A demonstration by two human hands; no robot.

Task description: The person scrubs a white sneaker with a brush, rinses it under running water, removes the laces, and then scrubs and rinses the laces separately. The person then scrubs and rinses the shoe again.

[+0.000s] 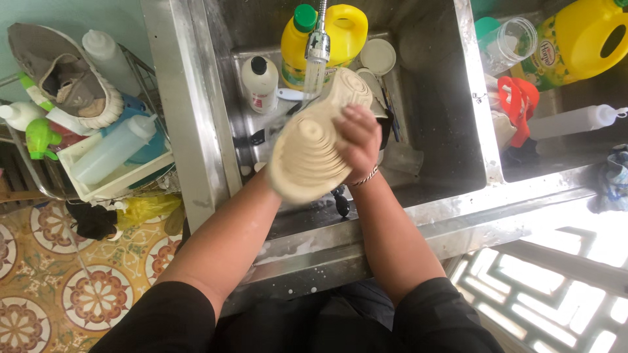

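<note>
A beige shoe [314, 140] is being held sole-up over the steel sink [432, 85], right under the tap [318, 49], with water running onto it. Its long axis is slanting from the lower left, near the person, up to the upper right, where one end is pointing toward the back of the sink. The right hand [358, 140] is lying across the sole with fingers curled over it, gripping the shoe. The left hand is hidden behind the shoe, so I cannot tell how it is closed.

Behind the tap a yellow jug [340, 29] with a green cap and a white bottle [260, 84] with a black cap are standing in the sink. To the left, a white tray [98, 186] is holding a clear squeeze bottle [111, 151], and another beige shoe is resting above it on the rack [140, 72].
</note>
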